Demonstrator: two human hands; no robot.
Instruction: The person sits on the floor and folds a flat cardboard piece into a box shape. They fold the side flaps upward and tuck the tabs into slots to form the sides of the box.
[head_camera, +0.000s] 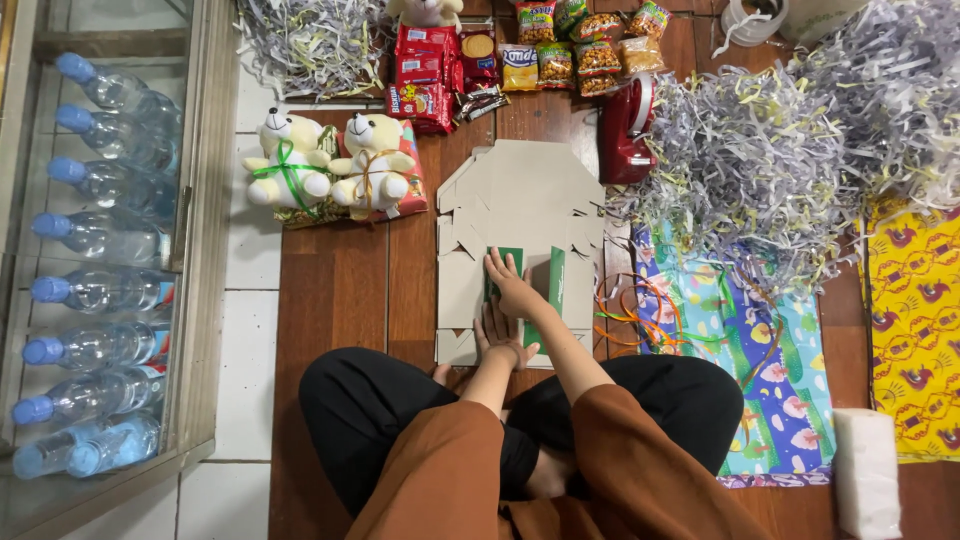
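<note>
both hands lie flat on an unfolded cardboard box blank (520, 205) spread on the wooden floor just ahead of the person's crossed legs: the left hand (500, 338) presses near the blank's close edge with fingers spread apart, and the right hand (515, 285) sits just beyond it, fingers extended and close together, palm down on a green-printed panel (557, 280). neither hand is clamped on anything. the blank looks light, thin and stiff only along its panels, likely to bend at its creases and crush at the small corner flaps, so it is best held by a panel edge or pressed flat beside a fold. there is one blank. just right of the fingers lies a loop of orange and green ribbon (640, 310); beyond the fingertips, left, sit two teddy bears (330, 165), then a red tape dispenser (628, 130), snack packets (560, 50), and heaps of shredded paper (780, 140). eight water bottles (100, 290) line the cabinet at far left.
</note>
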